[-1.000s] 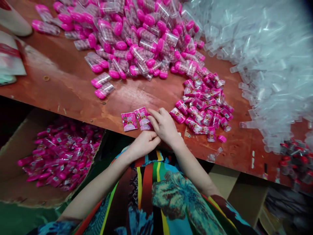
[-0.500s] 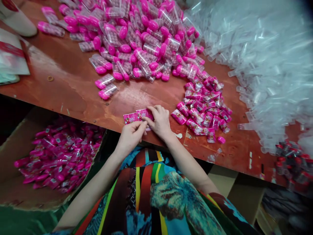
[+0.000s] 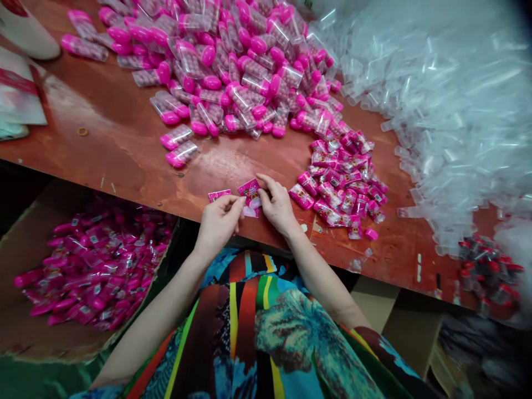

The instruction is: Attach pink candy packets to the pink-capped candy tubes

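At the near edge of the brown table [image 3: 124, 149], both my hands pinch a small pink printed label [image 3: 250, 191] that is lifted a little off the wood. My left hand [image 3: 218, 224] grips its lower left side and my right hand [image 3: 276, 205] its right side. A second pink label [image 3: 218, 194] lies flat just left of them, partly behind my left thumb. A loose heap of the same pink labels [image 3: 344, 177] lies to the right of my right hand.
A large pile of clear tubes with pink caps [image 3: 233, 61] covers the far middle of the table. Empty clear tubes [image 3: 449, 111] are heaped on the right. A cardboard box of finished pink tubes [image 3: 87, 271] stands below left. Red-capped tubes [image 3: 490, 271] lie at the right edge.
My left hand has risen from below the table edge and joined the right hand on one label, which is now raised off the wood. The other label stays flat.
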Tool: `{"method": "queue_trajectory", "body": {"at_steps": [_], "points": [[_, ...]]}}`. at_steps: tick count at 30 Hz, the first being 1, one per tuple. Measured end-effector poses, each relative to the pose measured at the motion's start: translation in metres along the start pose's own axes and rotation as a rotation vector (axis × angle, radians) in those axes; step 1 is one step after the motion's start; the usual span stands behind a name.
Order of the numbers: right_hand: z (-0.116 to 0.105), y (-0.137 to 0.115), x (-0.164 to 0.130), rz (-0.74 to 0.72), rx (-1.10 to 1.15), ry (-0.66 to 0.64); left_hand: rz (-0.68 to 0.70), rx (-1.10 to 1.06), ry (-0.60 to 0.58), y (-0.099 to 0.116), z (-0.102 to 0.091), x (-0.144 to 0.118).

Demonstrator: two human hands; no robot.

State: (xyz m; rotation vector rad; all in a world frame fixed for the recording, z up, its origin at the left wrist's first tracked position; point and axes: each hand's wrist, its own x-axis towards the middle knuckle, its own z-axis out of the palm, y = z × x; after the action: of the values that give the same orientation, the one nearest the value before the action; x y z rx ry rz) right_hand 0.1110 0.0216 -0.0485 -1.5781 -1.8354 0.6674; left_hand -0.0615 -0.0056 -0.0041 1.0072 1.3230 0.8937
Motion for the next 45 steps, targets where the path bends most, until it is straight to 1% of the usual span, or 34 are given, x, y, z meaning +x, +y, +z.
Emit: {"method": "queue_trajectory", "body": {"at_steps": [2, 4, 6, 8, 10, 13, 15, 18, 23, 25, 28, 31, 34, 36, 39, 43, 45], "points": [[0.000, -0.001, 0.001, -0.007, -0.019, -0.020, 0.016, 0.038, -0.014, 0.000, 0.003, 0.004], [0.000, -0.003, 0.002, -0.022, -0.101, -0.055, 0.010, 0.065, -0.044, 0.000, 0.006, 0.005], [-0.001, -0.005, 0.002, -0.044, -0.247, -0.081, -0.005, 0.082, -0.066, -0.002, 0.008, 0.006], [-0.003, -0.006, 0.002, -0.088, -0.410, -0.091, -0.016, 0.086, -0.061, -0.002, 0.007, 0.006], [-0.006, -0.004, 0.001, -0.142, -0.535, -0.069, -0.020, 0.077, -0.038, -0.002, 0.005, 0.006], [-0.009, -0.001, -0.002, -0.190, -0.597, -0.004, -0.017, 0.044, -0.007, 0.001, 0.003, 0.009], [-0.009, 0.001, -0.004, -0.197, -0.554, 0.035, -0.014, 0.006, 0.013, 0.002, 0.006, 0.014], [-0.007, 0.002, -0.008, -0.176, -0.417, 0.085, 0.000, -0.039, 0.030, 0.000, 0.016, 0.025], [-0.007, 0.005, -0.011, -0.158, -0.288, 0.126, -0.045, 0.008, -0.021, -0.006, 0.032, 0.039], [-0.009, 0.007, -0.012, -0.149, -0.221, 0.178, -0.062, 0.053, -0.036, -0.006, 0.033, 0.040], [-0.012, 0.011, -0.014, -0.092, -0.028, 0.227, -0.060, 0.065, -0.069, -0.004, 0.033, 0.039], [-0.012, 0.011, -0.014, -0.048, 0.166, 0.178, -0.005, -0.061, -0.066, -0.003, 0.034, 0.040], [-0.009, 0.007, -0.013, -0.038, 0.262, 0.169, 0.061, -0.180, -0.012, -0.004, 0.037, 0.043], [-0.006, 0.004, -0.011, -0.025, 0.333, 0.178, 0.080, -0.204, 0.033, -0.002, 0.037, 0.045], [-0.005, -0.003, -0.008, 0.022, 0.466, 0.165, 0.042, -0.245, 0.071, 0.005, 0.035, 0.044], [-0.009, -0.015, -0.002, 0.087, 0.556, 0.113, -0.066, -0.339, -0.030, 0.018, 0.027, 0.036], [-0.009, -0.023, 0.001, 0.071, 0.548, 0.091, -0.097, -0.369, -0.039, 0.021, 0.022, 0.031]]}}
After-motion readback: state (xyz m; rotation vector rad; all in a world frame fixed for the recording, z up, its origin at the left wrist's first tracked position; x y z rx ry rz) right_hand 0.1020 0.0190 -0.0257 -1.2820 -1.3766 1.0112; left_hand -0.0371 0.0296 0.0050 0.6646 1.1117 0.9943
